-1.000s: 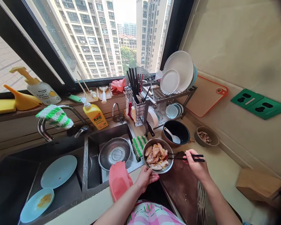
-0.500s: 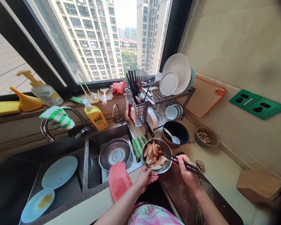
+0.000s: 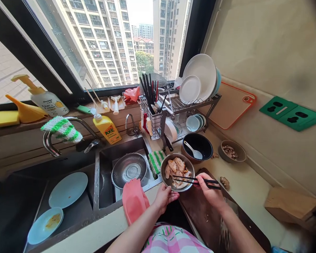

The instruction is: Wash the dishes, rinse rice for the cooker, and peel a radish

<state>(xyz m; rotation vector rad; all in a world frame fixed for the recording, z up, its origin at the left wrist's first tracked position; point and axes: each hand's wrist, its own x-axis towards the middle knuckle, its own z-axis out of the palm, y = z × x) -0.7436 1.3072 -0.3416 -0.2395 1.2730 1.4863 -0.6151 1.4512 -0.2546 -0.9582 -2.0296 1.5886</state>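
My left hand point(image 3: 166, 198) grips the near rim of a metal bowl point(image 3: 191, 168), thumb at the edge and fingers underneath. Inside lie several pieces of raw chicken wings point(image 3: 176, 166) with dark seasoning. My right hand point(image 3: 210, 189) is closed around a pair of black chopsticks point(image 3: 192, 180), whose tips reach into the bowl among the chicken. The bowl is held over the counter's edge, beside a dark cutting board point(image 3: 200, 211) that lies below my right forearm.
A sink point(image 3: 97, 175) on the left holds a frying pan point(image 3: 129, 171) and two plates. Pink rubber gloves point(image 3: 135, 200) hang over its front edge. Behind the bowl stand a black pot point(image 3: 205, 144) with a rice paddle and a dish rack point(image 3: 164, 128). A brown bowl point(image 3: 242, 154) and ginger point(image 3: 224, 182) sit right.
The chopsticks have swung lower and flatter across the bowl, and the chicken pieces have shifted. My left hand still holds the rim. The view has moved slightly.
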